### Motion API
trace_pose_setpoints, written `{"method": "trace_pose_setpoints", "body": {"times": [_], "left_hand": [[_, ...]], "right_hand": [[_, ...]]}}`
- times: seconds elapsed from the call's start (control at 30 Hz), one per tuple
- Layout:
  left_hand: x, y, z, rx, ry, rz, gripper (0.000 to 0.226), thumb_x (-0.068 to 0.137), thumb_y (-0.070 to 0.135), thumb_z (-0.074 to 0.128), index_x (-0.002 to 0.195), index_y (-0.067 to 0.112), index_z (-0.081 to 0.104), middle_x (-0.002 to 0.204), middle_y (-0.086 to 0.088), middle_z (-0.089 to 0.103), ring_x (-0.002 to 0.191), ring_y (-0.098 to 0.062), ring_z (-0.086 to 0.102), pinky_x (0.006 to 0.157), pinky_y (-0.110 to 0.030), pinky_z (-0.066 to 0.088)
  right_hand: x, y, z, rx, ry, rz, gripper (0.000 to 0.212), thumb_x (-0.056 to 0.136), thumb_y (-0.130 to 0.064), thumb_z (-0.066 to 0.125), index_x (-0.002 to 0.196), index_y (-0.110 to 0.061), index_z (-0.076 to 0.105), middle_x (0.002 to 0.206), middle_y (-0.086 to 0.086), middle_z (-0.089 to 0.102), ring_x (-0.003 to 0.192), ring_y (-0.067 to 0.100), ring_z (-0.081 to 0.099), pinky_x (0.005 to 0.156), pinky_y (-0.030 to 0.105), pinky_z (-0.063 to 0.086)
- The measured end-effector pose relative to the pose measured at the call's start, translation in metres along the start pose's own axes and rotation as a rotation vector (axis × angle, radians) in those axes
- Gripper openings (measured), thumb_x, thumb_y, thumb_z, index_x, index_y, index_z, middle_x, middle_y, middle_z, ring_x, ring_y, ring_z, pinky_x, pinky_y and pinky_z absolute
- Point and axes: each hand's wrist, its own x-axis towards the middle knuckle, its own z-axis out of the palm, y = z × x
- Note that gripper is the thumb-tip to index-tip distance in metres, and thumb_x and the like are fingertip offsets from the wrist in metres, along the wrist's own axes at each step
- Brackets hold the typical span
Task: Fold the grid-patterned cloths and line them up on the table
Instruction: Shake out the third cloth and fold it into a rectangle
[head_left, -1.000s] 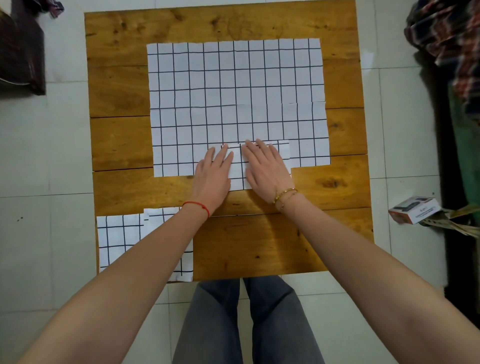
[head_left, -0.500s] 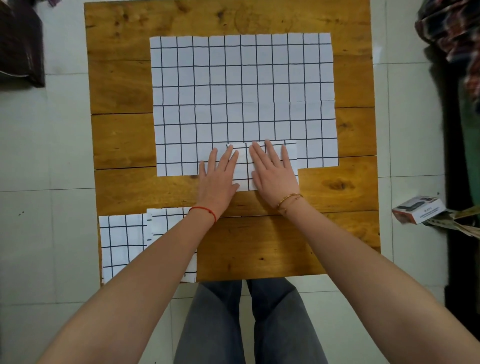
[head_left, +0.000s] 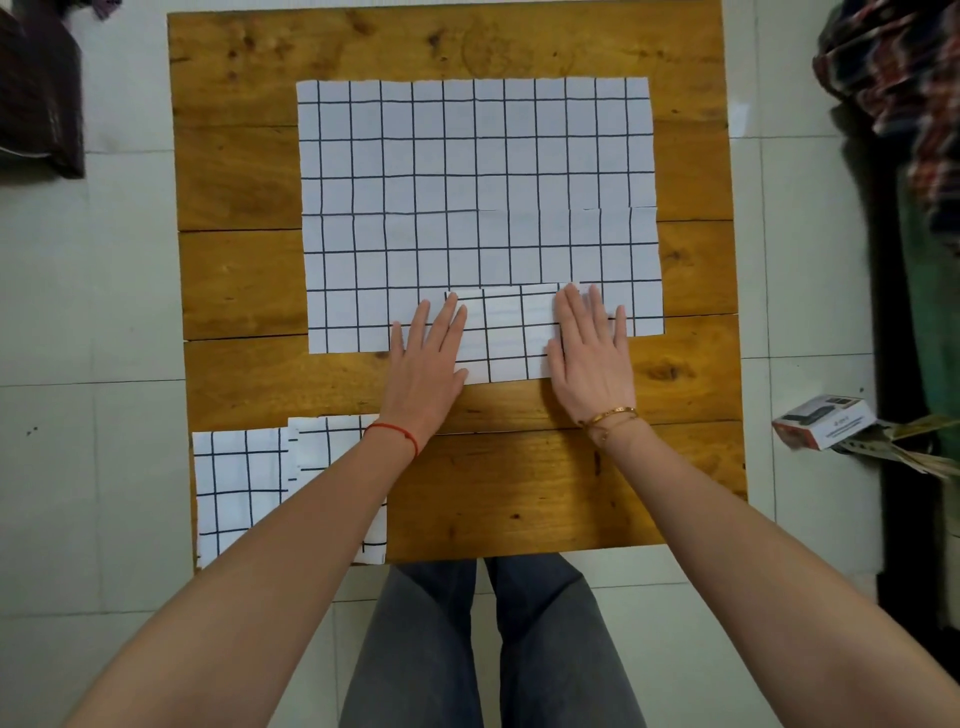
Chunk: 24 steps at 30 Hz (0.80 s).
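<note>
Both hands lie flat on a small folded cloth (head_left: 506, 332) near the middle of the tabletop (head_left: 545, 493), a little toward the near edge. The left hand (head_left: 423, 374) presses its left end and the right hand (head_left: 589, 364) its right end, fingers straight and together, palms down; neither grips anything. The folded cloth overlaps the near edge of a big spread cloth (head_left: 475, 192) that covers the far half of the tabletop. Two more folded cloths (head_left: 239, 483) sit side by side at the near left corner, partly hidden under the left forearm.

The fabric looks thin, light and limp, so I'd judge it will crease easily under a flat palm but sag and fall open if lifted by one corner. To carry the small cloth over to the row, it seems best to pinch both short ends at once, through all the layers, and keep it level. It could drag the big cloth beneath it if slid, since cloth clings to cloth. A small cardboard box (head_left: 823, 421) lies on the floor past the right edge.
</note>
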Motion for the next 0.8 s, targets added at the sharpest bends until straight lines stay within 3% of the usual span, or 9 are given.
{"method": "trace_pose_setpoints", "body": {"times": [0.17,0.23,0.43,0.67,0.8], "left_hand": [[-0.033,-0.003,0.008,0.023,0.146,0.123,0.054,0.096,0.017,0.053,0.147,0.012,0.037,0.149,-0.007,0.042,0.14,-0.028,0.034,0.115,-0.049,0.03],[-0.045,-0.002,0.013,0.035,0.145,0.15,0.052,0.094,0.014,0.056,0.144,0.012,0.042,0.142,-0.007,0.047,0.135,-0.027,0.039,0.114,-0.047,0.031],[-0.061,0.005,0.022,0.075,0.011,0.091,0.052,0.094,0.015,0.056,0.144,0.012,0.043,0.145,-0.008,0.045,0.137,-0.03,0.037,0.113,-0.053,0.032],[-0.065,0.007,0.023,0.074,-0.028,0.024,0.058,0.094,0.017,0.056,0.148,0.015,0.036,0.151,-0.005,0.038,0.139,-0.032,0.033,0.111,-0.056,0.031],[-0.065,0.007,0.023,0.065,-0.034,0.015,0.058,0.095,0.016,0.053,0.15,0.017,0.033,0.154,-0.003,0.035,0.14,-0.033,0.03,0.112,-0.057,0.029]], "right_hand": [[-0.025,-0.017,0.007,-0.084,-0.094,-0.233,0.057,0.1,-0.034,0.013,0.152,-0.013,0.014,0.16,0.005,0.012,0.148,0.023,0.003,0.12,0.049,0.007],[-0.034,-0.025,0.012,-0.095,-0.139,-0.29,0.058,0.099,-0.035,0.013,0.152,-0.013,0.016,0.16,0.005,0.014,0.148,0.023,0.006,0.119,0.049,0.011],[-0.046,-0.047,0.022,-0.111,-0.224,-0.379,0.057,0.1,-0.035,0.018,0.153,-0.015,0.007,0.16,0.003,0.005,0.148,0.023,0.0,0.12,0.048,0.006],[-0.056,-0.031,0.028,-0.174,-0.261,-0.317,0.058,0.099,-0.038,0.01,0.153,-0.016,0.009,0.16,0.001,0.008,0.148,0.024,0.004,0.119,0.051,0.011],[-0.067,-0.002,0.024,-0.177,-0.238,-0.229,0.06,0.097,-0.04,0.006,0.153,-0.017,0.007,0.16,0.001,0.005,0.148,0.022,0.001,0.12,0.048,0.004]]}}
